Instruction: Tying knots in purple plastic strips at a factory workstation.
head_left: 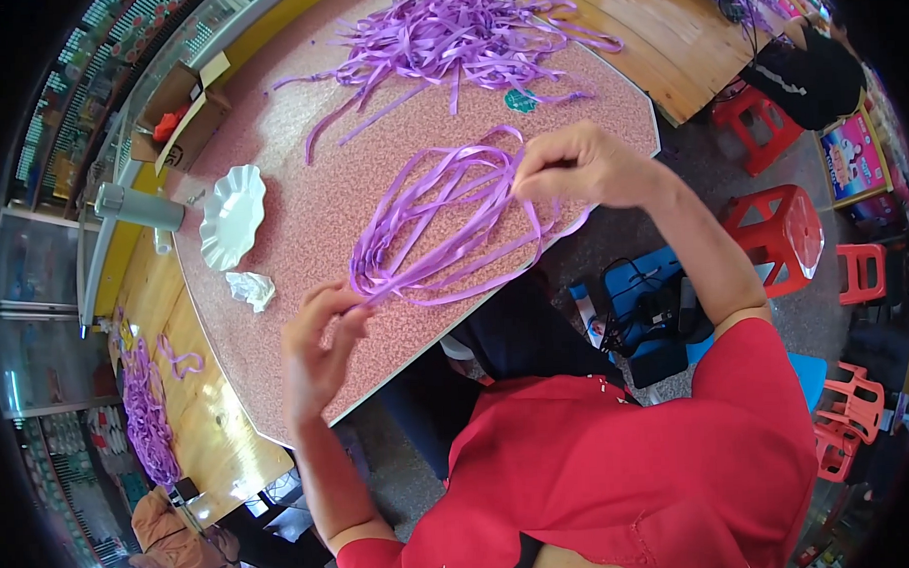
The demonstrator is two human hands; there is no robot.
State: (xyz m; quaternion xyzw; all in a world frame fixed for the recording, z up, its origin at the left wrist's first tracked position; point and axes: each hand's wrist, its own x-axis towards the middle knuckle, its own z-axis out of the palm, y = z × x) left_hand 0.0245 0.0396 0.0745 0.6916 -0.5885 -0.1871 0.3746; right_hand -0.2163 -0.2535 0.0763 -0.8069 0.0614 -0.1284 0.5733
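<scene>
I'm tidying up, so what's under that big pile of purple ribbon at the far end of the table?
Only the speckled pink table shows around the ribbon pile. A green tag peeks out; anything else is covered.

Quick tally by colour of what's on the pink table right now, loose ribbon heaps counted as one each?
Purple: 2, the ribbon loop bundle stretched between the left hand and right hand, and the loose ribbon pile.
White: 2, the scalloped dish and the crumpled wrapper.
Teal: 1, the small scrap.
Total: 5
</scene>
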